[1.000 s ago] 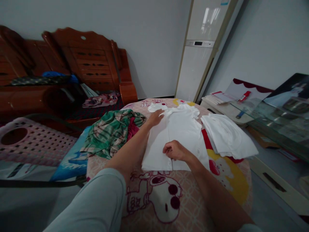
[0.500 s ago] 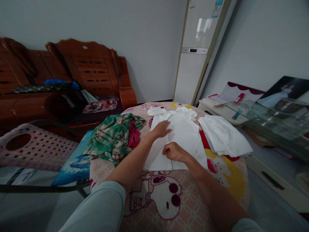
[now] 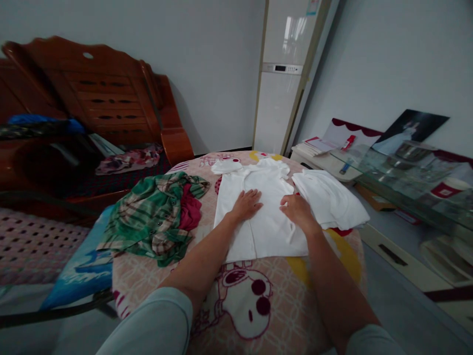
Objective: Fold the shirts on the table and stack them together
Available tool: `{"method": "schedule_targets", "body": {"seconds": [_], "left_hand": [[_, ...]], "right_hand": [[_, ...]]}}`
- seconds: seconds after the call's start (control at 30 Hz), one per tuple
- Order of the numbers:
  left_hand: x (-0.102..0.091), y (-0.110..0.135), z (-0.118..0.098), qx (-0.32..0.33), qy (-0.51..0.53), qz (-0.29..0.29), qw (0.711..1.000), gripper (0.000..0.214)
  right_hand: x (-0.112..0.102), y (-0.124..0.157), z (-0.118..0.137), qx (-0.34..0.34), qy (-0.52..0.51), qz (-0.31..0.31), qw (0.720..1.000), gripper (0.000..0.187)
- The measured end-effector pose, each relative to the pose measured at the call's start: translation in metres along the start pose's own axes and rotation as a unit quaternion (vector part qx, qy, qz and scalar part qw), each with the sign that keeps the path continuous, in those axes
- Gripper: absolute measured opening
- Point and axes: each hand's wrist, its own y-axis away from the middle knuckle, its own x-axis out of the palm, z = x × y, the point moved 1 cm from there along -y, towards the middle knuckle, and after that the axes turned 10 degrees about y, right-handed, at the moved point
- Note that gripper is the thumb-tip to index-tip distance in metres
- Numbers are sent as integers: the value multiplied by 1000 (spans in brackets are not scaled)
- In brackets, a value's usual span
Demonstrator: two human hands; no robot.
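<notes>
A white short-sleeved shirt (image 3: 271, 236) lies spread over the round table, its collar end pointing away from me. My left hand (image 3: 247, 204) rests flat on the middle of it, fingers stretched out. At the shirt's right side, my right hand (image 3: 296, 209) is closed with thumb and fingertips pinched on the cloth, and a small crease runs below it. Just right of that hand sits a folded stack of white clothes (image 3: 332, 199). To the left, a green plaid shirt (image 3: 144, 212) lies crumpled with a dark red cloth (image 3: 190, 209) against it.
A patterned tablecloth (image 3: 295, 305) covers the table. A woven chair (image 3: 33, 241) with a blue cushion (image 3: 83, 266) stands at left, a wooden sofa (image 3: 111, 103) behind it. On the right is a glass-topped cabinet (image 3: 391, 185); a tall air conditioner (image 3: 279, 98) stands in the corner.
My right hand has moved from the shirt's lower middle to its right edge and pinched the cloth there. My left hand stays flat on the shirt. The view has turned slightly right.
</notes>
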Motion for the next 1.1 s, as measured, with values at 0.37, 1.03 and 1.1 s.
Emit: {"method": "schedule_targets", "body": {"seconds": [0.37, 1.03, 1.1], "left_hand": [[-4, 0, -4, -9, 0, 5, 1000, 52], [2, -15, -4, -20, 439, -42, 898, 41], [4, -24, -5, -66, 521, -17, 851, 45]], "right_hand": [[-4, 9, -31, 7, 163, 139, 977, 20], [21, 10, 10, -85, -245, 210, 943, 6], [21, 10, 13, -90, -232, 207, 946, 4]]}}
